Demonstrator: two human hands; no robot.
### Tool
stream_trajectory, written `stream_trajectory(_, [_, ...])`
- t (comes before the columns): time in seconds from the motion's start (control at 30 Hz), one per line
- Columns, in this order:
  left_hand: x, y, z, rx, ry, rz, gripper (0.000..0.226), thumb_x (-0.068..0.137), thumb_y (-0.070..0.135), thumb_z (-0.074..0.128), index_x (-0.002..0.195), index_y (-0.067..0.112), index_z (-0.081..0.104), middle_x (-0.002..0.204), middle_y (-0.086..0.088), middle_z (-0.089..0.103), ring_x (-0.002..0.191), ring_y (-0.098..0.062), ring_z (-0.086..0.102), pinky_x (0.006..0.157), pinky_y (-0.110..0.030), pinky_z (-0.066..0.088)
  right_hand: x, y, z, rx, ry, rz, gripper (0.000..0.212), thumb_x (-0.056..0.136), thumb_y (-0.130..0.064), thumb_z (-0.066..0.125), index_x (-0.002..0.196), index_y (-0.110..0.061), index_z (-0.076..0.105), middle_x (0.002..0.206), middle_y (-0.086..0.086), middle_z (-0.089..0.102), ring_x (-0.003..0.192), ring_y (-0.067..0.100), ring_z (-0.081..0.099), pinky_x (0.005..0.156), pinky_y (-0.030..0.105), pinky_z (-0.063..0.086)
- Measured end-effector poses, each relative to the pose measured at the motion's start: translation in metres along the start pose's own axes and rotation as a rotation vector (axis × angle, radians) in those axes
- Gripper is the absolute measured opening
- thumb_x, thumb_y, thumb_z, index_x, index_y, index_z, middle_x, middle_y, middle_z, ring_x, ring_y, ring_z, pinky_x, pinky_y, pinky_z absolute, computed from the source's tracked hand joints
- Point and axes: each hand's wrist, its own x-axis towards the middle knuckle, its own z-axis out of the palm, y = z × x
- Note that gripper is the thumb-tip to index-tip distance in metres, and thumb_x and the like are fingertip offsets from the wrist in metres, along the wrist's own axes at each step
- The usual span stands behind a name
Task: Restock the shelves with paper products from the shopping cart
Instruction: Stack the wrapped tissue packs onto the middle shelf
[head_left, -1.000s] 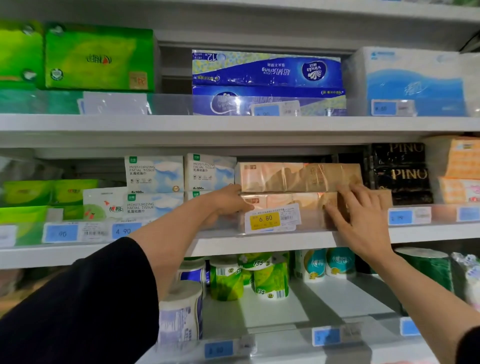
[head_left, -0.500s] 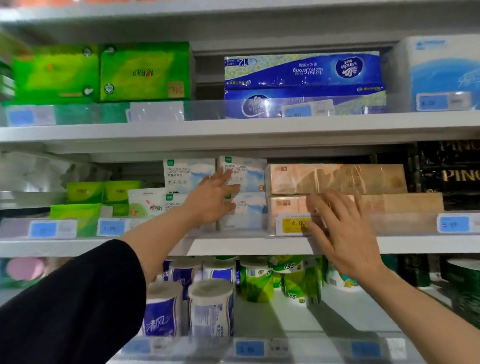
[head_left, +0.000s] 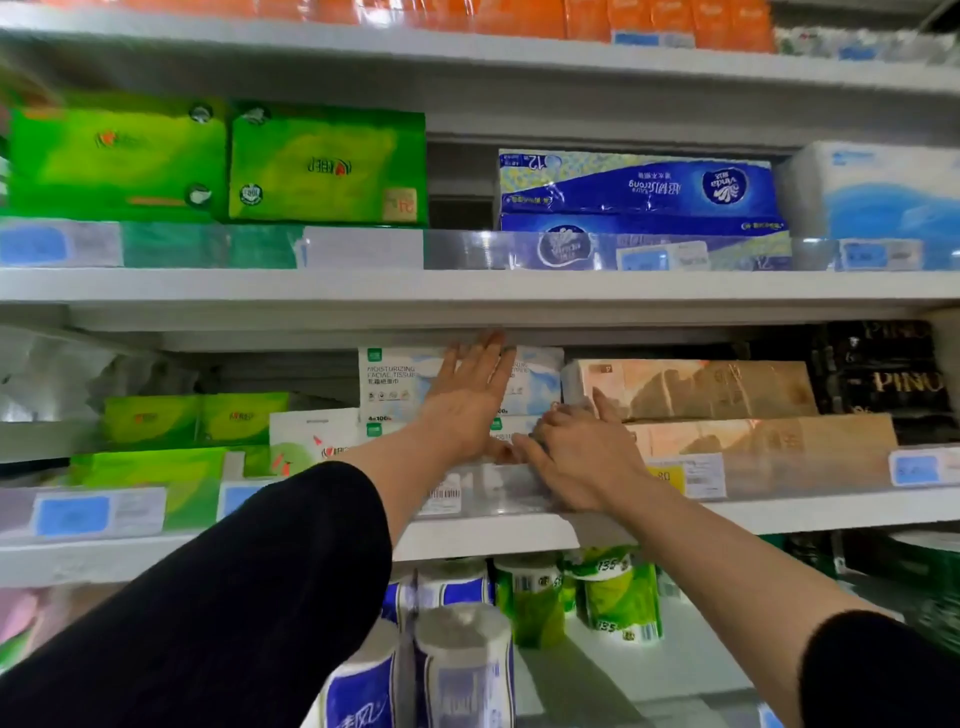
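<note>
On the middle shelf (head_left: 779, 512), facial tissue packs (head_left: 387, 382) are sitting stacked left of two stacked tissue bricks (head_left: 717, 389). Toilet rolls (head_left: 462, 660) are standing on the shelf below.

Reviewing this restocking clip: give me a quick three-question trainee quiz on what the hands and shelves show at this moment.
1. True or false: the left hand lies flat, fingers straight, on the white and pale-blue facial tissue packs.
2. What stands directly right of those packs on the same shelf? A) tan plastic-wrapped tissue bundles B) orange packs C) green toilet rolls
3. Fill in: on the shelf above, the dark blue tissue packs stand to the ___ of the bright green tissue packs.

Key: 1 true; 2 A, the tan plastic-wrapped tissue bundles, where the right hand rests; 3 right.
</note>
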Motion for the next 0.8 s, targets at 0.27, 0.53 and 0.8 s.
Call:
stream_trajectory(0.27, [-0.005, -0.024, 0.014, 0.101, -0.014, 0.053, 0.115, 0.075, 0.071, 0.06, 0.153, 0.025, -0.011, 0.16, -0.013, -0.01, 0.148, -0.029, -0.008, 0.115, -0.06, -0.006, 0.01, -0.004, -0.01, -0.116, -0.288, 0.143, 0.082, 0.096, -0.063, 0.001, 0.127, -0.02, 0.064, 0.147, 0.01, 0.046, 0.144, 0.024, 0.026, 0.118, 0.053, 0.003])
stream_trajectory(0.53, [-0.013, -0.023, 0.009, 0.094, -0.011, 0.072, 0.107, 0.078, 0.065, 0.063, 0.154, 0.024, 0.001, 0.16, -0.014, -0.006, 0.148, -0.029, -0.005, 0.116, -0.06, 0.0, 0.01, -0.006, -0.01, -0.102, -0.322, 0.171, 0.077, 0.098, -0.059, 0.002, 0.141, -0.018, 0.052, 0.157, 0.007, 0.031, 0.149, 0.023, 0.013, 0.118, 0.054, -0.004])
stream_trajectory(0.8, [-0.048, 0.005, -0.028, -0.341, 0.052, 0.077, 0.076, 0.089, 0.058, 0.052, 0.151, 0.027, 0.023, 0.161, -0.008, 0.005, 0.149, -0.024, -0.002, 0.12, -0.048, 0.006, -0.051, 0.005, -0.008, 0.024, 0.051, 0.046, 0.083, 0.086, -0.06, -0.009, 0.144, -0.03, 0.042, 0.16, 0.0, 0.024, 0.15, 0.019, 0.011, 0.119, 0.047, 0.002])
